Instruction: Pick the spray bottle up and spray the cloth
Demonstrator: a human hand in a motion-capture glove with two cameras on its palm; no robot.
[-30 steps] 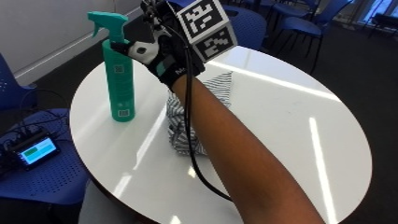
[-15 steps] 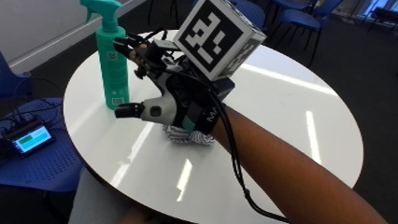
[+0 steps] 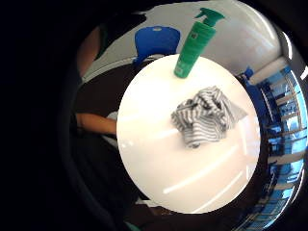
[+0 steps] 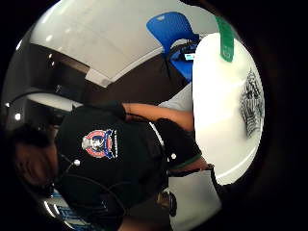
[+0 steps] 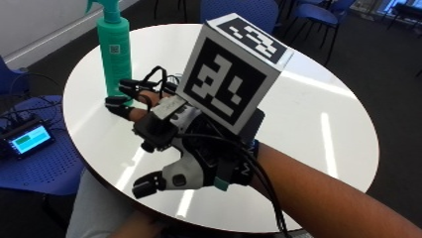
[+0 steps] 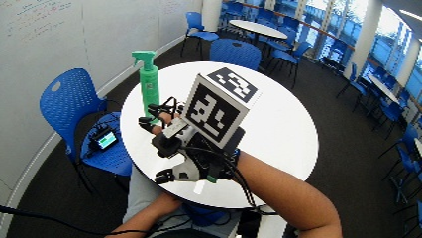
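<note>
A green spray bottle (image 5: 113, 44) stands upright near the far left rim of the round white table (image 5: 330, 99). My gloved right hand (image 5: 178, 148) hovers well above the table, nearer the camera than the bottle, its fingers spread and holding nothing. From outside, the hand hides the cloth. In the little finger side palm view the crumpled grey-and-white striped cloth (image 3: 204, 120) lies near the table's middle, a short way from the bottle (image 3: 195, 41). The thumb side palm view catches the bottle (image 4: 224, 41) and the cloth (image 4: 252, 103) at its edge. The wide view shows bottle (image 6: 148, 82) and hand (image 6: 184, 148) apart.
A blue chair (image 5: 33, 168) at the left carries a small device with a lit screen (image 5: 26, 139). More blue chairs (image 5: 240, 10) stand behind the table. The person's bare left arm (image 3: 96, 122) lies by the near rim.
My hand was up beside the bottle's neck, dropped near its base, and now has pulled back and risen away from it. The bottle still stands in place. The outside camera has shifted.
</note>
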